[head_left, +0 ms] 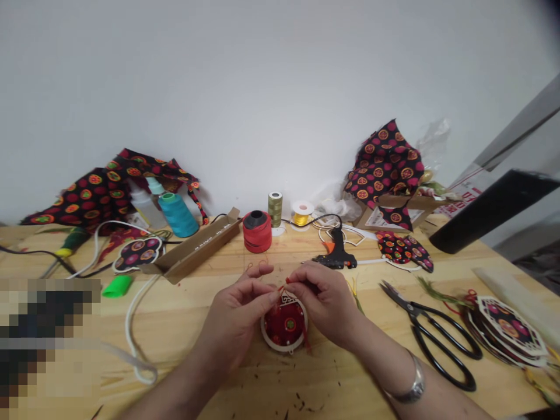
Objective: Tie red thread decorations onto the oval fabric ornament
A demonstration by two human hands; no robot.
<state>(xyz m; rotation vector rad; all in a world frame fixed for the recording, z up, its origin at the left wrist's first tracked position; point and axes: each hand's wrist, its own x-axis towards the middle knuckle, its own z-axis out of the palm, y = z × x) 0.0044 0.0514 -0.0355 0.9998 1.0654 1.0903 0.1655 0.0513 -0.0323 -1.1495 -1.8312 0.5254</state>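
A small round ornament (285,326) with red patterned cloth and a white fretwork rim lies on the wooden table (271,385) between my hands. My left hand (238,312) is closed in a pinch at the ornament's top, on a thin red cord (283,286). From the other side my right hand (324,300) pinches the same cord, its fingertips almost touching the left ones. A silver bangle sits on my right wrist.
Black scissors (431,332) lie to the right, a black glue gun (336,252) just behind my hands. Thread spools, a red one (257,231) and a teal one (177,214), stand at the back with a cardboard strip (192,251). Finished ornaments (503,326) are stacked far right.
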